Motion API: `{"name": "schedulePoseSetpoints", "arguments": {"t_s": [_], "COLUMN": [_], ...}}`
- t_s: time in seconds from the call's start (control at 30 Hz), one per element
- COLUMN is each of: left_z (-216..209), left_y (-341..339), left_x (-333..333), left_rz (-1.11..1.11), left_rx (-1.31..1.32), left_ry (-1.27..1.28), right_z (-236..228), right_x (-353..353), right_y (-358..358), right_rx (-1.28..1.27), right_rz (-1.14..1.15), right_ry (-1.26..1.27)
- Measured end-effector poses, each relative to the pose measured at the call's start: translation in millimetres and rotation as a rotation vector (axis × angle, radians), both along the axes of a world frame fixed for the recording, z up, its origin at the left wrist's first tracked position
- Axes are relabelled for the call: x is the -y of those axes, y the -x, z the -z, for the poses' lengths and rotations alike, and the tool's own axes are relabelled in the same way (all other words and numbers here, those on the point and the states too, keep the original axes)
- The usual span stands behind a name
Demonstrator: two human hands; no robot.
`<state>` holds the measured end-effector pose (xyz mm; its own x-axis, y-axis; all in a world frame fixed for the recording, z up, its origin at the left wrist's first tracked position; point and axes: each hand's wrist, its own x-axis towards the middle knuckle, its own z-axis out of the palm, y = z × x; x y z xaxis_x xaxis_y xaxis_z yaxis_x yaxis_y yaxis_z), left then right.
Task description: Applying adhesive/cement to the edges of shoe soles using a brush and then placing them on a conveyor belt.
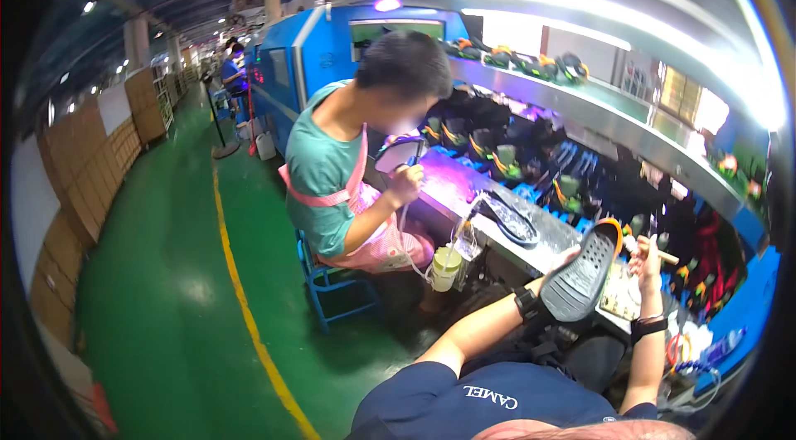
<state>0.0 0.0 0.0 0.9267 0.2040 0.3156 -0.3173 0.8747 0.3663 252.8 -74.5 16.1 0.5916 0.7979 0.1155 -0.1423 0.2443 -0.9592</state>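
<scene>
Grey sole [583,276], left grip [564,259] behind it, right grip [645,259] upright around stick [668,258]

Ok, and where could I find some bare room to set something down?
Widest: the green floor between the brown panels and the yellow line. On the bench, a small purple-lit patch seems free between the co-worker's hand and the dark loop. Crowded: around the right hand, from the perforated sole across to the blue bottle.
</scene>
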Motion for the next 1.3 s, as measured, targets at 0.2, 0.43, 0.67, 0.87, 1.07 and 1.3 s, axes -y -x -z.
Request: {"name": "schedulePoseSetpoints", "arguments": {"t_s": [0.2,0.43,0.67,0.87,1.07,1.3], "left_z": [-25,-36,-14,-11,-24,-3], "left_y": [-5,-12,-76,-126,-156,-155], "left_x": [-15,-71,-74,-94,-93,-100], "left_rz": [0.106,0.382,0.235,0.329,0.205,0.401], "left_rx": [-0.22,-0.406,-0.377,-0.386,-0.731,-0.55], "left_ry": [0.18,0.001,0.138,0.235,0.136,0.144], "right_z": [-32,-55,-37,-22,-15,-12], "right_x": [33,41,73,67,63,59], "right_y": [-48,-79,-120,-133,-140,-141], "right_rx": [0.052,0.329,0.363,0.507,0.524,0.518], "right_rz": [0.202,0.344,0.426,0.384,0.363,0.324], "right_ry": [-0.096,-0.064,0.072,0.35,0.431,0.475]}}
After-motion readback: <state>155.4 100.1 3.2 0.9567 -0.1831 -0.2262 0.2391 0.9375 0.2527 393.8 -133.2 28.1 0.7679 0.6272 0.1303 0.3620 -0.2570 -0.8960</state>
